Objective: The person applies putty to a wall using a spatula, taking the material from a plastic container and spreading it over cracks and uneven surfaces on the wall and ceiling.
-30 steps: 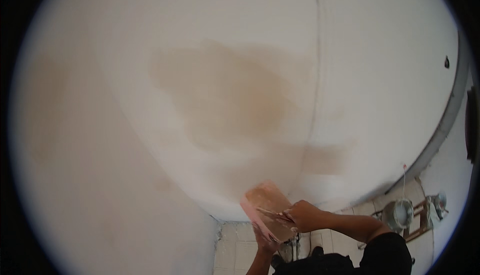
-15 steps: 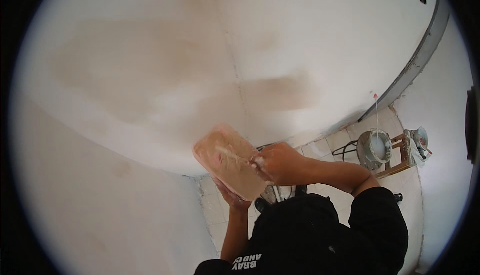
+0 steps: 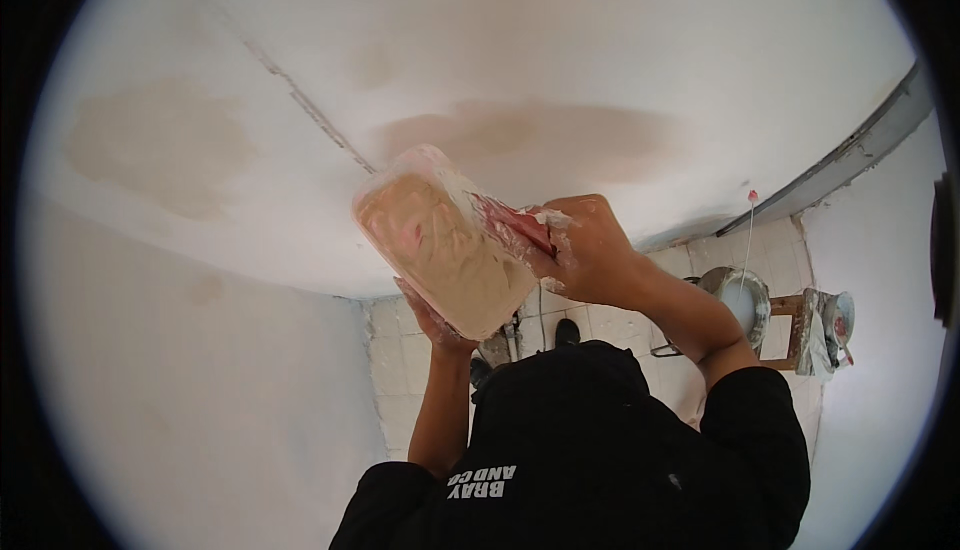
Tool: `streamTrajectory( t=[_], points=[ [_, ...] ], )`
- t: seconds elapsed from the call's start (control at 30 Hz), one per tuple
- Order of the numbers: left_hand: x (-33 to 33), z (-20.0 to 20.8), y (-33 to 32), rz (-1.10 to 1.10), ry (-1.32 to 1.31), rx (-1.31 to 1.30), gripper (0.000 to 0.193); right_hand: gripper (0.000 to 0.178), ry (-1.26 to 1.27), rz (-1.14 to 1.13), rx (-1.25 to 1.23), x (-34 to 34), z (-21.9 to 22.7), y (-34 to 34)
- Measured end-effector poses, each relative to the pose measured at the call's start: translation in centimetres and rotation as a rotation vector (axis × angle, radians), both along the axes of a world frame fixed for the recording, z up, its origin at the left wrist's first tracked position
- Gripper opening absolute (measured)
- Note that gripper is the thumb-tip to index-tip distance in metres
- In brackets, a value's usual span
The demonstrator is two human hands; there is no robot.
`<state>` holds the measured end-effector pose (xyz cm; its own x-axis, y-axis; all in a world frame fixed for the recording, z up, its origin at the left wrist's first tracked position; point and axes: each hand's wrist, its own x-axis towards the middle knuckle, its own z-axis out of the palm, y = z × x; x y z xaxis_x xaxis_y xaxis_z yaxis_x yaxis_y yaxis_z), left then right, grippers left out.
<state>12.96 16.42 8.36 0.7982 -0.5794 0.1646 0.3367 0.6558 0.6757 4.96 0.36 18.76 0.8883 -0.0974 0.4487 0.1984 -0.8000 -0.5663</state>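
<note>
- Left hand [image 3: 437, 330] is gripping the tray [image 3: 428, 156] from its lower left, probably from beneath.
- Right hand [image 3: 592, 255] is clenching a red-handled tool [image 3: 533, 231].
- Tray is sitting between them, carrying beige paste [image 3: 455, 255].

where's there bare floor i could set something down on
Bare tile shows between the left wall and left forearm, and in a patch between the right shoe and right forearm. The right side is crowded: the bucket stands beside the wooden stool. The tub fills space between left hand and right hand.
</note>
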Motion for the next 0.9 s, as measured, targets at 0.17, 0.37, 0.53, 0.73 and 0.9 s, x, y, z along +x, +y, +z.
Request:
streamTrajectory(
  t=[0.17,0.37,0.53,0.73,0.9],
  points=[
    [-1.4,-2.8,-3.8,0.101,0.047,-0.024,0.069,0.017,0.087,0.159,-0.162,-1.0,-2.0,-3.2],
    [-2.9,-2.8,-6.4,0.231,-0.06,0.091,0.07,0.017,0.039,0.137,-0.124,-1.7,0.4,-6.9],
    [-3.3,-3.6,-7.7,0.142,-0.017,0.0,0.069,0.016,-0.049,0.207,-0.252,-2.0,-1.9,-7.1],
    [-3.5,-1.5,-8.6,0.141,0.012,-0.015,0.07,0.016,-0.156,0.208,-0.045,-2.5,-0.9,-9.1],
    [-3.9,-0.7,-9.0,0.14,-0.114,0.039,0.071,0.028,-0.315,0.004,-0.049,-2.1,-1.3,-8.7]
  ],
)
